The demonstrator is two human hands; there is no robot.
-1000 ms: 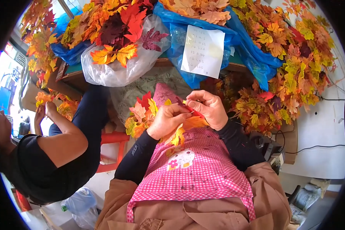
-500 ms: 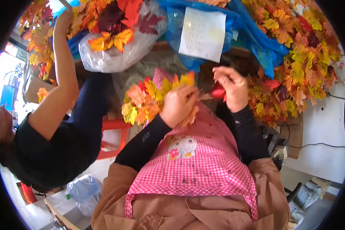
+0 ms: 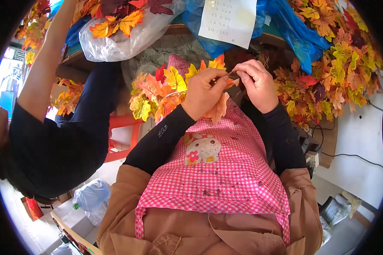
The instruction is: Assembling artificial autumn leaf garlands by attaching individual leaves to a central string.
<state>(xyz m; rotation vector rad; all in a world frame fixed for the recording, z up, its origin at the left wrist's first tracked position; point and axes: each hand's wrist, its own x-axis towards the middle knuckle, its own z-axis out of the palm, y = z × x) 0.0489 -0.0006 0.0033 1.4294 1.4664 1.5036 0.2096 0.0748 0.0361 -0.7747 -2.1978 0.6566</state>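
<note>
Over my lap, my left hand (image 3: 204, 91) is closed around a garland of artificial maple leaves (image 3: 174, 80), in yellow, orange, peach and red. The leaves spread out to the left of that hand, and a peach leaf (image 3: 219, 109) hangs below it. Close by on the right, my right hand (image 3: 258, 83) is pinched, its fingertips meeting the left hand's at a thin stem or wire end (image 3: 231, 72). What exactly lies between the right fingertips is too small to make out.
Ahead, a table edge carries a clear plastic bag (image 3: 115, 49) with maple leaves, blue plastic (image 3: 289, 34) and a handwritten paper sheet (image 3: 227, 21). Heaped leaf garlands (image 3: 340, 63) hang at right. On the left sits a co-worker (image 3: 55, 157), near a red stool (image 3: 125, 136).
My hands have come together at the stem. The red leaf at my right fingertips no longer shows. My view has shifted, and the co-worker's raised arm has moved up and left.
</note>
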